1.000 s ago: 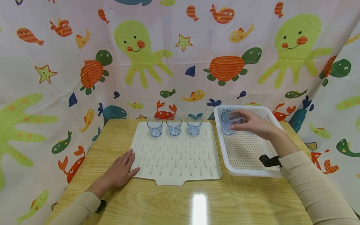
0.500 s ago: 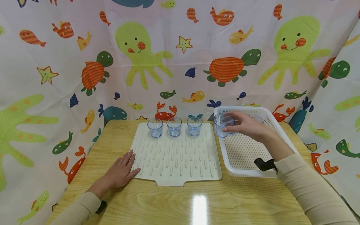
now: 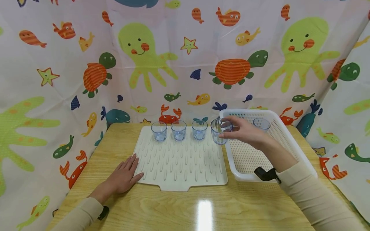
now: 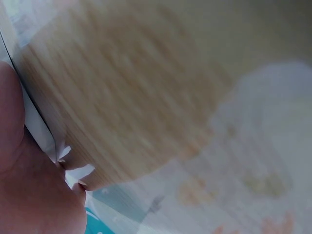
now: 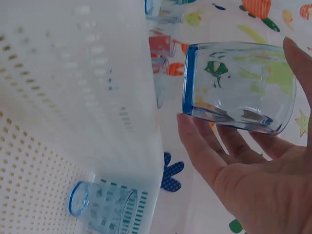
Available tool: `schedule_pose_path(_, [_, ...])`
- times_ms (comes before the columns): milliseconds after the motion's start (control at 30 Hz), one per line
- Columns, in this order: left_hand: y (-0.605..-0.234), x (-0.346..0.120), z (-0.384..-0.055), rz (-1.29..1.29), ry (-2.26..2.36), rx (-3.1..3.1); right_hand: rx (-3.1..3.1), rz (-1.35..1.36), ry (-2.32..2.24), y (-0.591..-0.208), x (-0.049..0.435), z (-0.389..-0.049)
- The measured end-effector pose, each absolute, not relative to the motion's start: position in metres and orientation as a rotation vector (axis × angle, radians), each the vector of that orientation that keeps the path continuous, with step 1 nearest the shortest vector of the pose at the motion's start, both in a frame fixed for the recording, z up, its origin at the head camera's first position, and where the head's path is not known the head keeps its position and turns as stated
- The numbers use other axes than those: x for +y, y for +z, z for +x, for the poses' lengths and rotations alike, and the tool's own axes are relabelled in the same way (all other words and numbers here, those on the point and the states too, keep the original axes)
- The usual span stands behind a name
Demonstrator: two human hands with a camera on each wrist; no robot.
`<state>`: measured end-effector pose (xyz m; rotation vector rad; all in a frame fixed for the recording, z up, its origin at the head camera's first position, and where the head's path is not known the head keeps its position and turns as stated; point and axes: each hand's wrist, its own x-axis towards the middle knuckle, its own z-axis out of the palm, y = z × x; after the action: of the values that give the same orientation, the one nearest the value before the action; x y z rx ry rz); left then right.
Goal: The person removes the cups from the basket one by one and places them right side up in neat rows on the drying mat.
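My right hand grips a clear bluish drinking glass, fingers and thumb round its sides. The glass hangs upright by the right rim of the cream draining mat, beside the basket wall. In the right wrist view the held glass shows a thick blue base. Along the mat's back edge stand three matching glasses: the left one, the middle one and the right one. My left hand lies flat with fingers extended, touching the mat's left edge.
A white perforated basket stands right of the mat, with another glass in its back right part. Wooden table runs along the front. A patterned curtain hangs close behind and at both sides.
My right hand has carried the glass leftward out of the basket, over its left rim to the mat's right edge. The glass left in the basket now shows more fully. My left hand stays put.
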<state>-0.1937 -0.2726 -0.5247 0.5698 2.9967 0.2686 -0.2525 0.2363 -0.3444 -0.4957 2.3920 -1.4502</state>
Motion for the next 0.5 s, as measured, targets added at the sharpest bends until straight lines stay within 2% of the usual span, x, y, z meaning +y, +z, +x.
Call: schedule_pose_path(500, [-0.518, -0.270, -0.190, 0.586, 0.286, 3.002, 2.498, -0.538, -1.430, -0.349, 0.192, -0.230])
